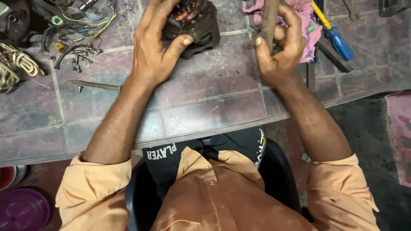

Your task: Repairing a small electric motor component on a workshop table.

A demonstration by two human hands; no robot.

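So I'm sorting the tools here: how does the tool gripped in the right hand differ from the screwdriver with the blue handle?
The brown tool stands upright in the right hand; the blue-handled screwdriver lies slanted on the tiled surface, untouched. The brown tool looks dull, flat and rusty, while the screwdriver has a bright blue grip and yellow shank. Both sit near the pink cloth.

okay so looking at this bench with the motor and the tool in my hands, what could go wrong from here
1. The left hand grips the dark motor housing right beside its exposed copper windings; a slip of the rusty bar in the right hand could nick them or hit the fingers.
2. Loose screws lie scattered nearby and could get knocked off the tiled bench.
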